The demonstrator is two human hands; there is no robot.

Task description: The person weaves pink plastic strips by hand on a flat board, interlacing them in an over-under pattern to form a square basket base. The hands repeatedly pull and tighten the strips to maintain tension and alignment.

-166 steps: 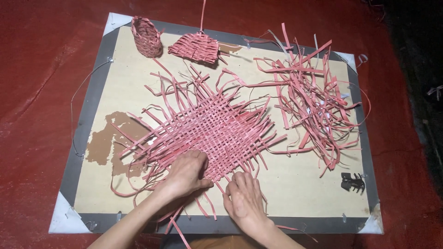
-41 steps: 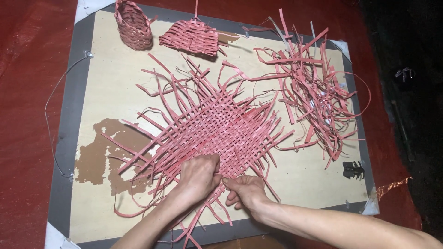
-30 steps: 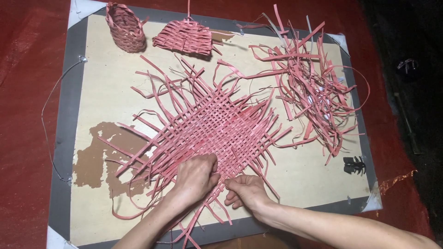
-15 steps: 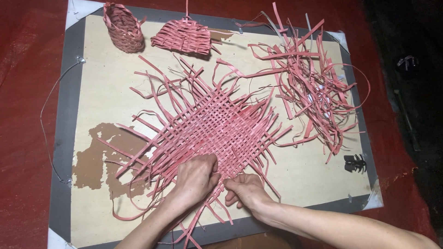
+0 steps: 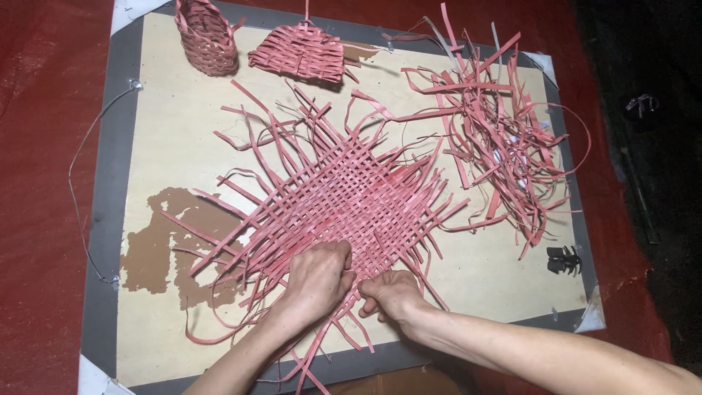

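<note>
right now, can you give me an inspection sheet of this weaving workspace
surface: pale board with grey border, brown patch where the facing is torn.
job's things: flat pink woven mat, loose strip ends all round.
clutter: heap of pink strips; small woven basket; woven piece; black clip.
grippers: left hand and right hand both pinch strips at the mat's near edge.
cables: thin wire looping off the board's left side.
surroundings: red floor.

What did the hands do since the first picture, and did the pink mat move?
The left hand and right hand drew together at the near edge of the woven mat, fingers pinching its strips. The mat, loose strip pile and small basket stayed put on the board.
</note>
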